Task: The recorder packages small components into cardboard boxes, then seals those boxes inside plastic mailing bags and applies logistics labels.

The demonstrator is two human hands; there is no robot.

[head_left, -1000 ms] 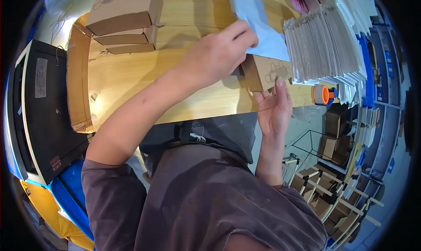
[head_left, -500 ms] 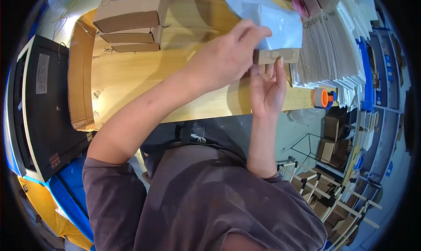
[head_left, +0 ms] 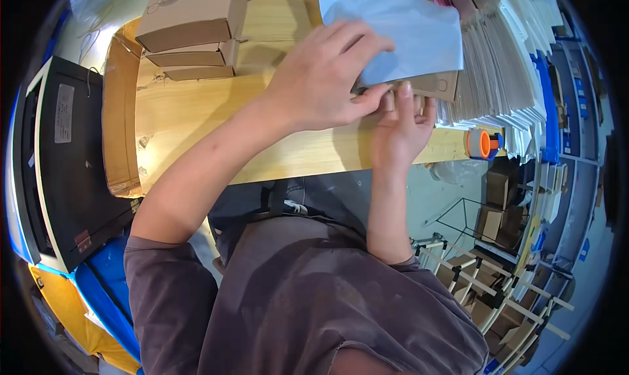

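A pale blue-white plastic mailing bag (head_left: 413, 34) lies over a flat brown cardboard box (head_left: 440, 85) at the far right of the wooden table. Only the box's near edge and right corner show below the bag. My left hand (head_left: 324, 77) is closed at the left side of the bag, its fingers bent over the film and its thumb near the box's edge. From below, my right hand (head_left: 403, 129) grips the near edge of the box, with thumb and fingers close together. The rest of the box is hidden by the bag and my hands.
Several brown boxes (head_left: 190, 21) are stacked at the table's far left, beside a cardboard side panel (head_left: 121, 113). A thick row of white packets (head_left: 495, 67) stands to the right. An orange-cored tape roll (head_left: 483, 144) sits at the right table edge. A black cabinet (head_left: 72, 172) stands left.
The bag has spread flatter and wider over the box. My left hand has moved a little left and opened out over the bag's edge. My right hand has turned slightly at the box.
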